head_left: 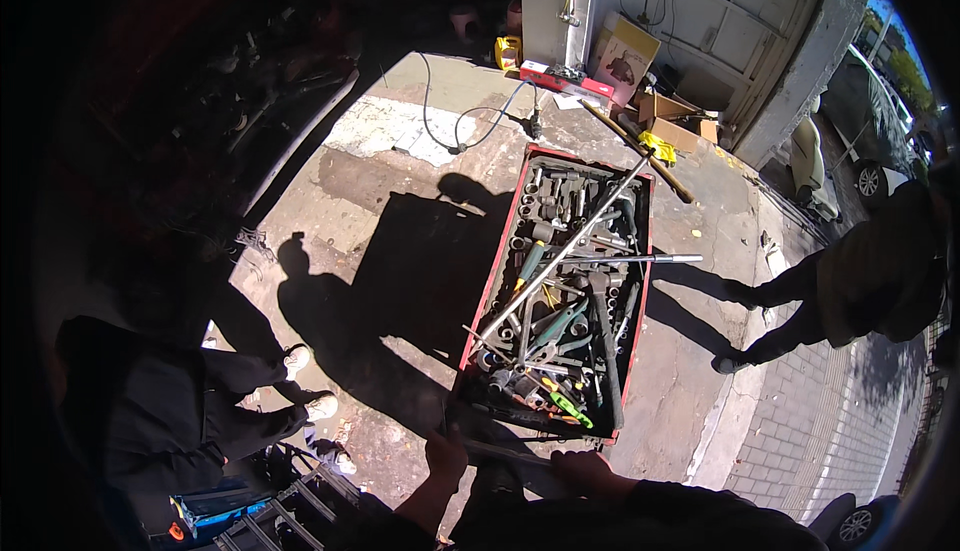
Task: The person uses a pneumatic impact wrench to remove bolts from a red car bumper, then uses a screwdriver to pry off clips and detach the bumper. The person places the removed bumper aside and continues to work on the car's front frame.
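Observation:
A red tool cart (649,213) stands ahead of me, its open top packed with sockets, wrenches and pliers. A long metal bar (550,272) lies diagonally over them, with a shorter bar (670,258) sticking out right. Yellow-green handled tools (565,409) lie at the near end. My left hand (446,456) is closed on the cart's dark near handle (505,453) at the left, just below the tray. My right hand (583,471) is closed on the same handle at the right. The fingers are partly in shadow.
A person in dark clothes (150,411) is at the left near a blue item (215,511); another (870,271) stands right. Beyond are a cable (457,146), cardboard boxes (665,116), a wooden-handled tool (640,151) and a doorway post (550,1). Cars (870,181) are outside.

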A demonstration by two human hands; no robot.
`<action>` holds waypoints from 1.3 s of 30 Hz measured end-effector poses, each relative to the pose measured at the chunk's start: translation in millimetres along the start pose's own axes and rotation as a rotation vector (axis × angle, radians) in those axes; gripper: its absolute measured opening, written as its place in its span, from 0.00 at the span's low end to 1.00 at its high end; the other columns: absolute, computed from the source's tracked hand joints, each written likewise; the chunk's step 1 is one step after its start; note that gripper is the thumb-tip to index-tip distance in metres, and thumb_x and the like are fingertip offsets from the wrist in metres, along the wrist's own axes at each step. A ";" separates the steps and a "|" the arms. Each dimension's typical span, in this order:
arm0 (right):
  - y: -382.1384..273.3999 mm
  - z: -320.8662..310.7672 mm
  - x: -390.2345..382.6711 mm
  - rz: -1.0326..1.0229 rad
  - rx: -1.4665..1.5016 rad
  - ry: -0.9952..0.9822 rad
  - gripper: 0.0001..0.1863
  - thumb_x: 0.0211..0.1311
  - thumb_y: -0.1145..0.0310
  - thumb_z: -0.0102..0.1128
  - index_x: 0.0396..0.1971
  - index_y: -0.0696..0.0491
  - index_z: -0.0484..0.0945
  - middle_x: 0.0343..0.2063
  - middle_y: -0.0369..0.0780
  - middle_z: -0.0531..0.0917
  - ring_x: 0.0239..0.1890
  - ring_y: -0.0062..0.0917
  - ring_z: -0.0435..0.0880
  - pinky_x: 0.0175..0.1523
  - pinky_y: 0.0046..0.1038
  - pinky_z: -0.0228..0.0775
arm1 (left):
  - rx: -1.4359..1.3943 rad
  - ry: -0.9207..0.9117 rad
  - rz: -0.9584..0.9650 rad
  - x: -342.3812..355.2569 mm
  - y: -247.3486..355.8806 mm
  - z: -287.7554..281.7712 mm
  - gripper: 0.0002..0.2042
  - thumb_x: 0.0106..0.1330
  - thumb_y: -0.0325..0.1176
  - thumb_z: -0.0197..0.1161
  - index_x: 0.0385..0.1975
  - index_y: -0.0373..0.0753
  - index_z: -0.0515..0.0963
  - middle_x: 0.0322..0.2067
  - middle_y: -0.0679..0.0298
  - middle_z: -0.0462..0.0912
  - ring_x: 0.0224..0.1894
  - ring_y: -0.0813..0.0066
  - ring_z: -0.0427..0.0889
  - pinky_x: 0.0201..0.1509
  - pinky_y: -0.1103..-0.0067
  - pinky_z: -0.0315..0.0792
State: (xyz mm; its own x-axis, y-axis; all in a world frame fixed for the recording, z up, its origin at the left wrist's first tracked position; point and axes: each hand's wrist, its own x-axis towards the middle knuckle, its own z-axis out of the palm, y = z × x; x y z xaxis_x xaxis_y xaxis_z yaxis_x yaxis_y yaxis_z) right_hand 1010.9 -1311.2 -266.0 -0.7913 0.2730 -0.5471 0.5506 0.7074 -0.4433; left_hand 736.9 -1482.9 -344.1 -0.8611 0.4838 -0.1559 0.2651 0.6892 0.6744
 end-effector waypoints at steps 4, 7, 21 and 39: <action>-22.8 -45.1 91.3 0.048 0.012 0.026 0.14 0.71 0.60 0.58 0.48 0.52 0.79 0.38 0.46 0.91 0.39 0.44 0.93 0.39 0.50 0.85 | 0.033 -0.132 -0.029 127.0 21.6 -11.2 0.29 0.78 0.51 0.62 0.55 0.22 0.73 0.50 0.31 0.83 0.55 0.27 0.81 0.59 0.49 0.75; -9.1 -100.9 141.6 0.077 0.003 0.059 0.20 0.79 0.48 0.54 0.47 0.51 0.79 0.35 0.43 0.91 0.39 0.42 0.93 0.38 0.50 0.84 | 0.025 -0.257 -0.012 209.3 56.1 -10.5 0.28 0.78 0.50 0.62 0.52 0.22 0.74 0.49 0.31 0.82 0.55 0.27 0.81 0.57 0.49 0.75; 249.4 -420.5 257.8 0.158 -0.157 0.207 0.16 0.76 0.56 0.52 0.50 0.51 0.81 0.36 0.49 0.90 0.40 0.49 0.92 0.43 0.50 0.84 | 0.137 -0.279 0.171 458.1 379.9 166.2 0.27 0.80 0.52 0.55 0.48 0.24 0.70 0.44 0.29 0.84 0.50 0.30 0.85 0.55 0.51 0.79; 705.2 -866.4 411.5 0.282 -0.240 0.345 0.14 0.64 0.62 0.57 0.43 0.46 0.89 0.41 0.47 0.92 0.47 0.44 0.92 0.52 0.46 0.85 | 0.431 -0.689 0.096 808.4 927.6 452.4 0.25 0.78 0.55 0.59 0.58 0.40 0.84 0.48 0.46 0.90 0.52 0.56 0.91 0.55 0.64 0.82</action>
State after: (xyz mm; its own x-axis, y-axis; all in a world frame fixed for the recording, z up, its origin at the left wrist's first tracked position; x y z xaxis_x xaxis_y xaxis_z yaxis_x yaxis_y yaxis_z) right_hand 843.1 -135.1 -188.6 -0.6849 0.6455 -0.3379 0.7107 0.6941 -0.1147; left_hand 482.9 -208.5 -171.0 -0.4033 0.6777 -0.6149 0.5887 0.7066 0.3926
